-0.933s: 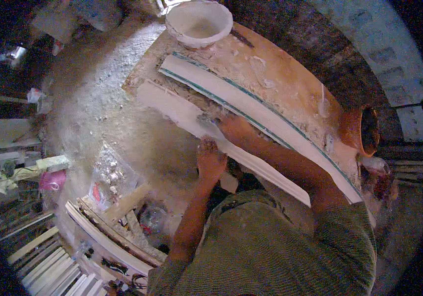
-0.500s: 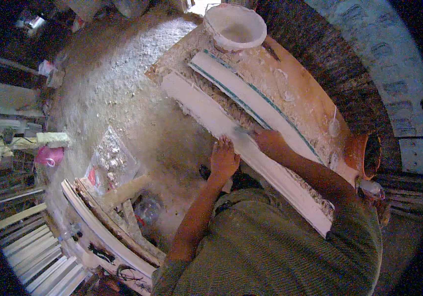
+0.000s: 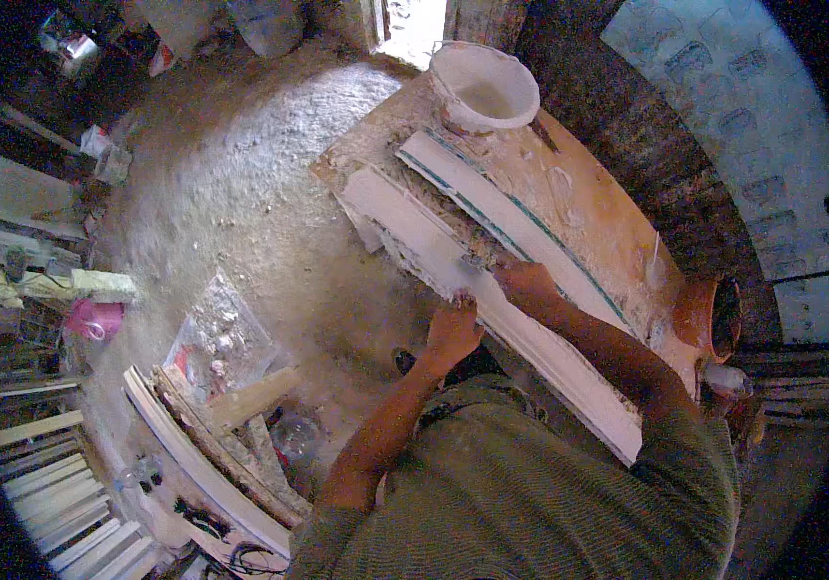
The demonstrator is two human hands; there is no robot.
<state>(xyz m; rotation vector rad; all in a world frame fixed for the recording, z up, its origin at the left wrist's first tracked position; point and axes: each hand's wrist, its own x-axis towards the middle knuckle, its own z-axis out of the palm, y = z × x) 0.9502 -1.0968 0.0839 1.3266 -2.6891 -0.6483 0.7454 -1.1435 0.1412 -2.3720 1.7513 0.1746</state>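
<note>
A long white plaster moulding [image 3: 569, 359] lies slantwise across the workbench in front of me, its near edge rough. My left hand [image 3: 456, 331] is closed at that near edge, its curled fingertips touching the strip. My right hand [image 3: 524, 283] is closed on a small grey flat blade, which looks like a scraper [image 3: 473, 263] and rests on the moulding's upper face. The blade is blurred and partly hidden by the fingers. Just beyond lies a second pale strip with green edges [image 3: 516, 221], parallel to the first, with plaster crumbs in the gap.
A white plaster-coated bucket [image 3: 485, 89] stands at the bench's far end. An orange bucket [image 3: 707, 319] lies on its side at the right, by a clear plastic bottle [image 3: 727, 380]. Curved mouldings [image 3: 211, 464] and stacked white slats [image 3: 76, 512] are at lower left. Debris covers a plastic sheet [image 3: 221, 333].
The view has shifted, so the bench sits slightly lower and the doorway shows more. My left fingers, laid over the moulding before, are now curled at its edge. The right hand stays by the blade.
</note>
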